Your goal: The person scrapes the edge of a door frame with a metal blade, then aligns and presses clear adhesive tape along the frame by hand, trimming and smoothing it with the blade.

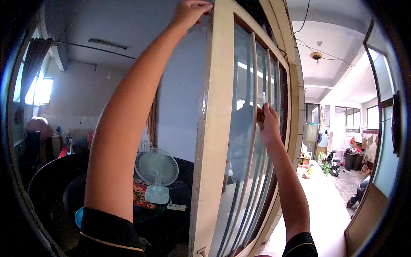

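Observation:
A cream-painted wooden window sash [214,128] stands swung out before me, with glass panes and thin vertical bars [254,77]. High up, my left hand [188,15] is at the sash's upper corner, fingers pinched together against its edge. Whatever they may hold is too small to make out. Lower down, my right hand [269,126] is in front of the glass beside the bars, thumb pointing up and fingers curled. A small pale patch shows above the thumb; I cannot tell if it is an object or a reflection.
Behind the sash on the left, a dim room holds a pale-green fan [156,171] and a white power strip [176,207] on a dark surface. To the right lie a bright white ledge [306,214], potted plants [325,167], a parked scooter [359,192] and another window panel [383,124].

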